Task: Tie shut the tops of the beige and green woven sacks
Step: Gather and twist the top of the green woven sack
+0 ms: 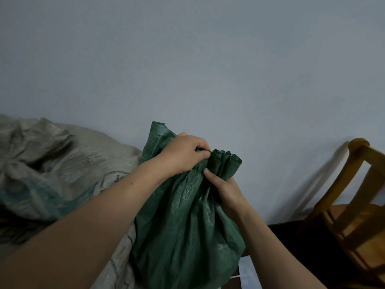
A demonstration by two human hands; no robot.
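Observation:
A green woven sack stands upright in the middle, against the wall. Its top is gathered into pleats, with one loose flap sticking up at the left. My left hand grips the gathered mouth from above and the left. My right hand grips the bunched neck from below and the right, thumb pressed on the folds. A beige woven sack with printed marks lies slumped to the left, touching the green one. Its crumpled top lies at the far left. No string or tie shows.
A pale wall rises right behind the sacks. A wooden chair stands at the right edge. The floor between chair and green sack is dark. A white object lies at the sack's foot.

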